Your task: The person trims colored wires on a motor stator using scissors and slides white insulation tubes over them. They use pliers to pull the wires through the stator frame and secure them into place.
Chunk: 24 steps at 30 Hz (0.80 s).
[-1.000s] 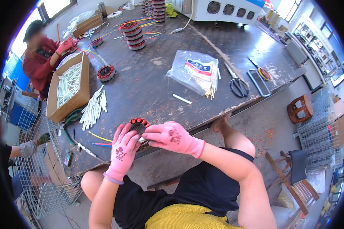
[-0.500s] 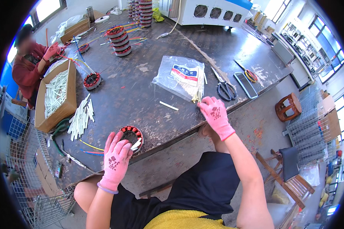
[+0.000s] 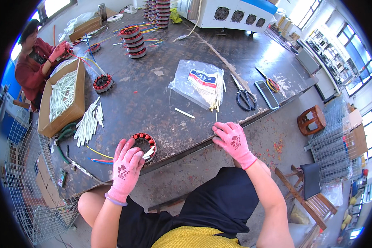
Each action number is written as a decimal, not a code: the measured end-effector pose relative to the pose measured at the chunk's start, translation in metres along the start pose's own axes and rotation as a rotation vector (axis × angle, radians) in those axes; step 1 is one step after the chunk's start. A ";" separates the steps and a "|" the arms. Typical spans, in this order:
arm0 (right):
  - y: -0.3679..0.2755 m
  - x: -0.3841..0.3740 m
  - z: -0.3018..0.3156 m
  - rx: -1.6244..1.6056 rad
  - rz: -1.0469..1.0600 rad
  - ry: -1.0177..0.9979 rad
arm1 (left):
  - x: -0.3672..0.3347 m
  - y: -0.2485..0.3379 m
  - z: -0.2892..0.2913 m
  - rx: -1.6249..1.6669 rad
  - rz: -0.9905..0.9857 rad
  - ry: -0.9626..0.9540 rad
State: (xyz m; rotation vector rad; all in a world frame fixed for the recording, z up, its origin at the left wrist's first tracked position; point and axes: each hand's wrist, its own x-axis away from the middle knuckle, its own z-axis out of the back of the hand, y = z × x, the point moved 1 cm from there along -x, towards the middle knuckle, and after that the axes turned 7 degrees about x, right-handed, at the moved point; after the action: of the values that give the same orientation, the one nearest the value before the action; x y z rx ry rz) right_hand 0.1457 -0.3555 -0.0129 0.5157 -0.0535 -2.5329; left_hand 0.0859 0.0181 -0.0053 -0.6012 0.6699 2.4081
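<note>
Left hand (image 3: 126,167): at the ring's left side, fingers bent over its rim; cannot tell whether they grip.
Right hand (image 3: 231,140): at the near edge of the surface (image 3: 153,97), fingers pinched on the end of a thin pale strip (image 3: 216,117) that reaches to the clear bag (image 3: 184,82).
Red-wound ring (image 3: 146,137): by the near edge, toward the near left corner, white pieces (image 3: 149,153) inside.
Scissors (image 3: 246,100): near edge, right of the bag, beside a phone (image 3: 267,95).
White sleeves (image 3: 89,124): toward the left edge, beside the cardboard box (image 3: 72,112).
</note>
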 end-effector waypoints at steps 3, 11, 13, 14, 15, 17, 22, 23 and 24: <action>0.002 0.004 -0.006 0.003 0.041 0.117 | -0.001 0.000 -0.001 0.010 0.007 -0.013; 0.005 0.003 -0.004 -0.223 0.040 0.221 | -0.001 0.000 0.001 0.008 0.012 -0.007; 0.004 0.006 -0.001 -0.293 0.013 0.207 | 0.000 0.001 -0.001 0.009 0.006 -0.002; 0.002 0.006 0.003 -0.351 -0.003 0.235 | -0.001 0.000 -0.002 0.003 -0.002 0.003; -0.001 0.006 0.006 -0.407 -0.020 0.264 | -0.001 -0.001 -0.002 -0.003 -0.011 0.008; -0.010 0.007 0.015 -0.610 -0.139 0.279 | -0.001 0.000 -0.001 -0.001 -0.003 -0.003; -0.047 0.008 0.059 -1.352 -0.478 0.275 | 0.000 0.000 -0.001 -0.003 0.002 0.031; -0.051 0.009 0.066 -1.434 -0.473 0.305 | 0.000 0.000 -0.002 0.005 -0.004 0.042; -0.056 0.007 0.074 -1.488 -0.514 0.298 | 0.001 -0.001 -0.002 0.004 -0.008 0.045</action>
State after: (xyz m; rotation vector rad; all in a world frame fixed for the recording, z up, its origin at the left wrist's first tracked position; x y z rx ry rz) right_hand 0.0842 -0.3169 0.0453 0.2381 2.0502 -2.0831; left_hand 0.0860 0.0182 -0.0074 -0.6566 0.6894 2.3913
